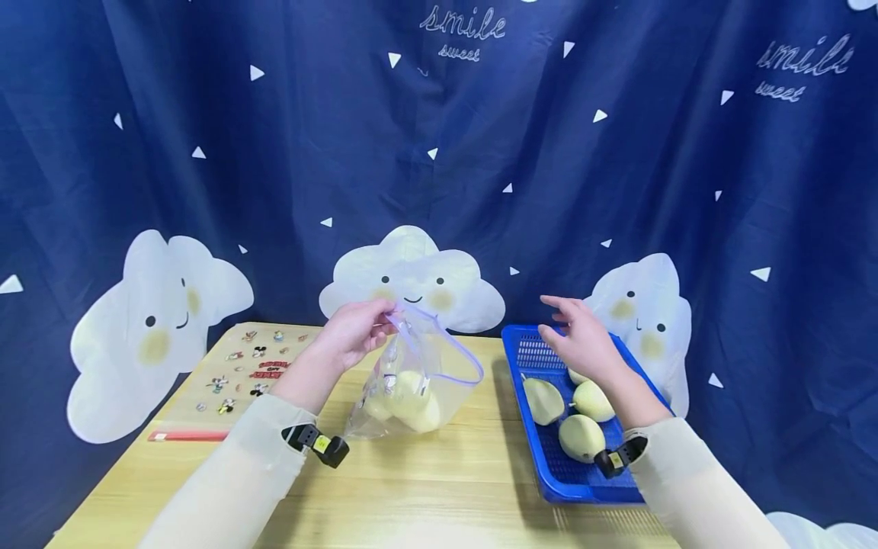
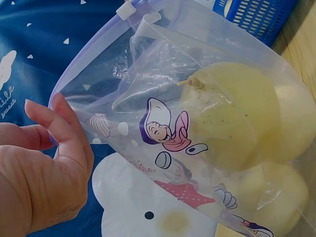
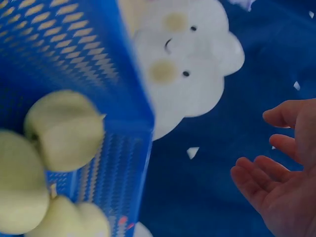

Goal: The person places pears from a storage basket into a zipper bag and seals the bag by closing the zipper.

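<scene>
My left hand (image 1: 357, 332) pinches the purple zip edge of a clear plastic zip bag (image 1: 449, 396) and holds its mouth up. Several yellow-green pears (image 2: 232, 118) sit in the bag's lower part, seen through cartoon-printed plastic in the left wrist view. The bag's base rests on the wooden table. Over the blue basket (image 1: 549, 488) at the right, my right hand (image 1: 579, 339) hangs with fingers spread and nothing held. Several pears (image 1: 581, 438) lie in that basket; my right forearm hides part of them. In the right wrist view the hand (image 3: 276, 173) is apart from the pears.
A flat cartoon-printed bag (image 1: 236, 374) with a red slider strip (image 1: 188, 436) lies at the table's left. The wooden table (image 1: 398, 496) stands before a dark blue curtain (image 1: 439, 152) printed with clouds and triangles.
</scene>
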Tool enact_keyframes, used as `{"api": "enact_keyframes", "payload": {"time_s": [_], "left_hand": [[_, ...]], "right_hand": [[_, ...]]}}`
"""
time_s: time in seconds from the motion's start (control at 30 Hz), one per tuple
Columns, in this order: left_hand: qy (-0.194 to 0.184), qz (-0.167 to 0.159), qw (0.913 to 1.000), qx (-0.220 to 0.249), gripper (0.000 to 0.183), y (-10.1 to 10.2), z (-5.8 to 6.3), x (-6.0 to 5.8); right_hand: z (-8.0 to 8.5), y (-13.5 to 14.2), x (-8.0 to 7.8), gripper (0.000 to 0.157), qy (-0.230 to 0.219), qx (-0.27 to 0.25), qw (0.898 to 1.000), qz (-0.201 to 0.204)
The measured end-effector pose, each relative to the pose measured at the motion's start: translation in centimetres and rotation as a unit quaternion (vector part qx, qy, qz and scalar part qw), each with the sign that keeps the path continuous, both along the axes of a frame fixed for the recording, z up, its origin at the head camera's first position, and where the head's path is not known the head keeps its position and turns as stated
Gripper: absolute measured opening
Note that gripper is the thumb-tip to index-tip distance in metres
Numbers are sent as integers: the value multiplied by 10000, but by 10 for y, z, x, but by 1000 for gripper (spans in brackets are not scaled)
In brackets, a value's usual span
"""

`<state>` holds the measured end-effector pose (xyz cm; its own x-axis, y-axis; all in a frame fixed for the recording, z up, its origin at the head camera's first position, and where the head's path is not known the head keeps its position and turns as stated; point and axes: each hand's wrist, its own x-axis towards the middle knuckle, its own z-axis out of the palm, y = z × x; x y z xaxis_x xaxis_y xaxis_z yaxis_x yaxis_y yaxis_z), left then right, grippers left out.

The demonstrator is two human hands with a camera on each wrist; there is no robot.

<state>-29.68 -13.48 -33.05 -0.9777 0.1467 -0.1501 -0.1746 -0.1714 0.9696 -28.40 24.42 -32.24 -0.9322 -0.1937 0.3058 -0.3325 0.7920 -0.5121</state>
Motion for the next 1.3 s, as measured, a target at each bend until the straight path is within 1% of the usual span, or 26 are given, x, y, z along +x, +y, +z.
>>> {"api": "enact_keyframes", "payload": {"time_s": [0.13, 0.27, 0.4, 0.63, 0.83, 1.0, 1.3], "left_hand": [[4, 1, 10000, 1, 23, -1, -1, 0], [11, -20, 10000, -37, 25, -3, -3, 0], [12, -37, 10000, -74, 27, -3, -4, -1], [-1, -34, 10000, -34, 26, -3, -3, -1], [-8, -9, 10000, -11, 23, -3, -3, 0], [21, -44, 10000, -45, 26, -5, -3, 1], [56, -115, 9999, -49, 27, -6, -4, 2]], "right_hand": [[-10, 13, -6, 59, -224, 136, 9995, -161], [-21, 19, -13, 63, -532, 382, 9975, -273], [-32, 22, -21, 67, -735, 684, 9947, -240], [-47, 21, -33, 71, -1028, 1140, 9881, -52], [-54, 16, -33, 77, -1441, 1423, 9792, 75], [-57, 11, -32, 82, -1876, 1538, 9699, 189], [-66, 9, -29, 83, -2317, 1947, 9516, 530]]}}
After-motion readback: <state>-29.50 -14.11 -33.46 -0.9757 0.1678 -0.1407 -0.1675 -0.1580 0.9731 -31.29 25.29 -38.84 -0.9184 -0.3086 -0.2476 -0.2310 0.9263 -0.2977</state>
